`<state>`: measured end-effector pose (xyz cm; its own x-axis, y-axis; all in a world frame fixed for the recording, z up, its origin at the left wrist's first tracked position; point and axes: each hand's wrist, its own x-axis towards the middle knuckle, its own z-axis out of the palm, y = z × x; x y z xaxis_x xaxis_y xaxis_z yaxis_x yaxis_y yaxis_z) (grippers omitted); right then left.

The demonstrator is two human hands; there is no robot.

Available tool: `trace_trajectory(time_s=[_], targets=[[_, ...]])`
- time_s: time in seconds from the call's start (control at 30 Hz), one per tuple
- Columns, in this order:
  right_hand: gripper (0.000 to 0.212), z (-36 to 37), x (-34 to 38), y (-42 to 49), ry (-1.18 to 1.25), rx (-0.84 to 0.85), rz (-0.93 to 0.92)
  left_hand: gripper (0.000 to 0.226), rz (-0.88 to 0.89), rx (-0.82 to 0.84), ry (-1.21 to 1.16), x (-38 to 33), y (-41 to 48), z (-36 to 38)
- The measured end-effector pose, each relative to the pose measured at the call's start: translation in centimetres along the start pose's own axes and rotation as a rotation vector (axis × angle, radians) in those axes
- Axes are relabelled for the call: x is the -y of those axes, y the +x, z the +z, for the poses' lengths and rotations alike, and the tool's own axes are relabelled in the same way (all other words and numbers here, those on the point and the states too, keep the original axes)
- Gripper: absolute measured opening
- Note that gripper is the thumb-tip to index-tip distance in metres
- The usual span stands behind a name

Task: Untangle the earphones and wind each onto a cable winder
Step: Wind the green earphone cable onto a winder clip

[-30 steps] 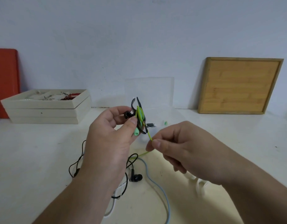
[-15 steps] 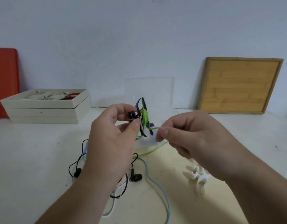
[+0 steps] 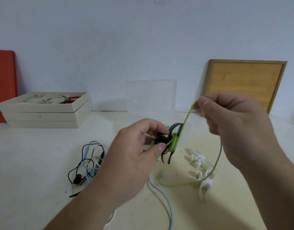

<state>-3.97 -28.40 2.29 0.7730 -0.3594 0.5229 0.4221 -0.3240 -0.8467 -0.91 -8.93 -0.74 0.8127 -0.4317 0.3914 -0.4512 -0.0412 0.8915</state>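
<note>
A pale tabletop [image 3: 35, 163] stood against a white wall. Tangled black and blue earphones [image 3: 88, 165] lay left. The left hand [image 3: 133, 156] pinched a dark cable winder [image 3: 171, 141] wrapped in green cable [image 3: 186, 120], which the right hand [image 3: 230, 123] pinched taut above white winders [image 3: 199, 166].
</note>
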Motion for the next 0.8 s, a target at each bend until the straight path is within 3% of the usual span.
trace_trajectory(time_s=[0.63, 0.7, 0.8], targets=[[0.018, 1.2, -0.9, -0.4, -0.097, -0.103, 0.098, 0.036, -0.002, 0.047, -0.053, 0.1, -0.1, 0.3], [0.019, 1.1, -1.2, -0.3, -0.143, -0.064, 0.197, 0.035, 0.009, 0.014, -0.115, -0.2, -0.1, 0.3], [0.024, 1.4, -1.3, -0.7, -0.315, 0.182, 0.336, 0.032, 0.007, -0.049, -0.202, -0.4, 0.1, 0.4]])
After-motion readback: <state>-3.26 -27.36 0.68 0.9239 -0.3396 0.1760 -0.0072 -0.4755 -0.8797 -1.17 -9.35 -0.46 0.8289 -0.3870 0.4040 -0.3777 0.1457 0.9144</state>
